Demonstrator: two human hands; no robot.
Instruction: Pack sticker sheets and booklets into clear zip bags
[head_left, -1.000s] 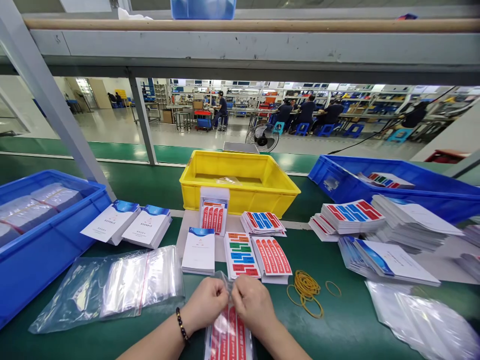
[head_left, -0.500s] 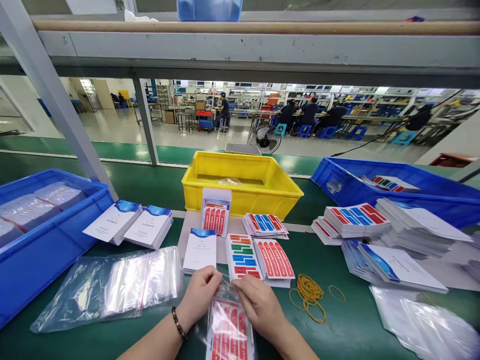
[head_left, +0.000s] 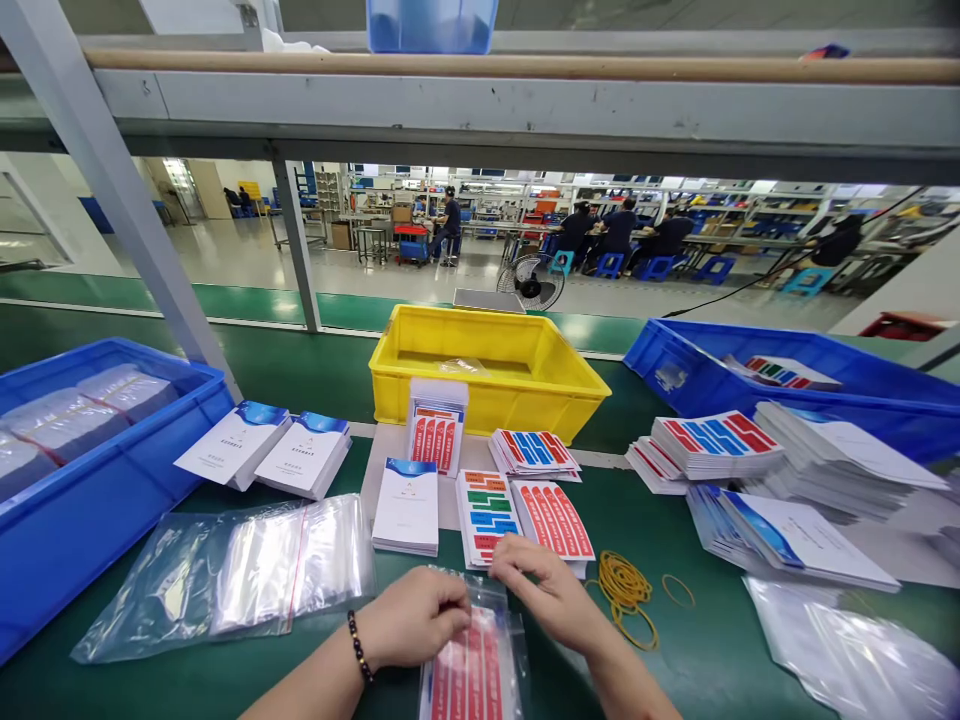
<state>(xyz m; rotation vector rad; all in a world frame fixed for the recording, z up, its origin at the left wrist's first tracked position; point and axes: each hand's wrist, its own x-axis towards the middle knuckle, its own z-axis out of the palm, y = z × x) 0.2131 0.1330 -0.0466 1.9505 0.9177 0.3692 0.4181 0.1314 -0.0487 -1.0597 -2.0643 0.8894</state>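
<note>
A clear zip bag holding a sheet of red labels lies at the bench's near edge. My left hand, with a beaded bracelet at the wrist, has its fingers curled on the bag's upper part. Apart from the bag's top right, my right hand is open, fingers loosely bent, over the lower edges of the multicoloured label sheets and the red label sheets. Nothing shows in it. A stack of white booklets with blue tops sits just beyond my left hand.
Empty clear bags lie left; rubber bands lie right. A yellow bin stands behind, between a left blue bin and a right blue bin. More booklets are stacked right. A shelf beam crosses overhead.
My right hand has let go of the bag's top edge and moved up and right. My left hand has shifted slightly right and down over the bag.
</note>
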